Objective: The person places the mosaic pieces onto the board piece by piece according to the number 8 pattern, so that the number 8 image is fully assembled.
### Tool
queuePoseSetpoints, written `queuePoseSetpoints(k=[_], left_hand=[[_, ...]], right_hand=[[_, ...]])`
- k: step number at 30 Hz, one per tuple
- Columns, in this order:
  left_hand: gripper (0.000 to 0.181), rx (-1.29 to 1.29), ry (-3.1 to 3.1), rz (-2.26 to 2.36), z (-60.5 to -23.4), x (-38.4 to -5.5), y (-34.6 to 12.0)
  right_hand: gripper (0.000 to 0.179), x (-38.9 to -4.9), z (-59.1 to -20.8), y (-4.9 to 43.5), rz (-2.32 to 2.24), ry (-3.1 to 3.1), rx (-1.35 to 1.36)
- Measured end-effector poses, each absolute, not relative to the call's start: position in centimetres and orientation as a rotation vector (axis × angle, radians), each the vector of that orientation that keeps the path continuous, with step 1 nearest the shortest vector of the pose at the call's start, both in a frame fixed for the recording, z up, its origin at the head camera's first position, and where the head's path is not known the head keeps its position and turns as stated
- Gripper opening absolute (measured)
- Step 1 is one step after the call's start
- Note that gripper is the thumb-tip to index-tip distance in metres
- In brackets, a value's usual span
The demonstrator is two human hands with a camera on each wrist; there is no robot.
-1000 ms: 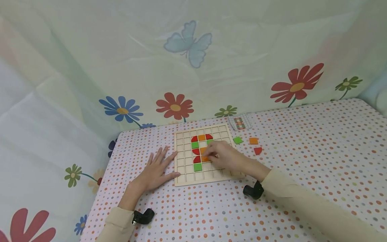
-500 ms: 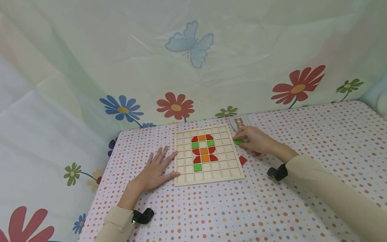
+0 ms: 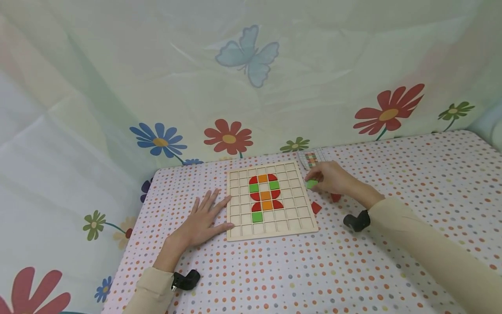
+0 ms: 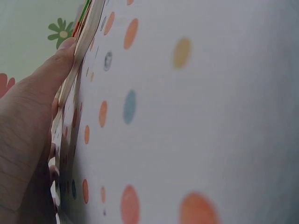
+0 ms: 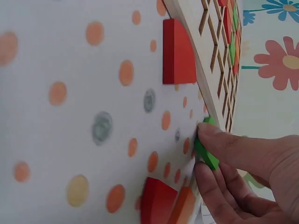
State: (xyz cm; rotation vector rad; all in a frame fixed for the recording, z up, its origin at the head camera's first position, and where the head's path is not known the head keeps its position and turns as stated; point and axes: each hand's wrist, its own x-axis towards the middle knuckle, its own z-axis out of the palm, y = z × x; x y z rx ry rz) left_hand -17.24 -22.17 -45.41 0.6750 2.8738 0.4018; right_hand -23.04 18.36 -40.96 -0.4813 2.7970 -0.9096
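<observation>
A wooden grid board (image 3: 298, 213) lies on the table with red, orange and green tiles set in its middle squares. My left hand (image 3: 200, 222) is spread flat at the board's left edge, thumb and a fingertip touching the frame; the thumb (image 4: 60, 60) shows against the rim in the left wrist view. Just off the board's right side, my right hand (image 3: 333, 178) pinches a green square tile (image 5: 207, 148) between thumb and fingers. The tile looks tilted, low over the cloth. A lone green tile (image 3: 257, 216) sits lowest in the pattern.
On the cloth right of the board lie a red tile (image 3: 316, 207) and another red tile (image 3: 336, 197). Beside the latter is an orange tile (image 5: 183, 206). A pattern card (image 3: 311, 158) lies behind the right hand. A flowered curtain (image 3: 176, 87) hangs behind the dotted tablecloth (image 3: 274, 279).
My right hand has left the board, moved right to the loose tiles and taken hold of the green tile, now slightly raised. A red tile shows on the board's right. My left hand stays put.
</observation>
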Motion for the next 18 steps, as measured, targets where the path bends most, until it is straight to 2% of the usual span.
queuePoseSetpoints(k=[7,18], left_hand=[[0.085,0.669,2.863,0.399,-45.5,-17.2,-22.1],[0.085,0.672,2.881,0.393,-45.3,-17.2,-22.1]], right_hand=[[0.021,-22.0,-41.5,18.7,-1.018,2.883,-0.399],[0.019,-20.5,-40.7,17.3,-1.236,2.881,-0.587]])
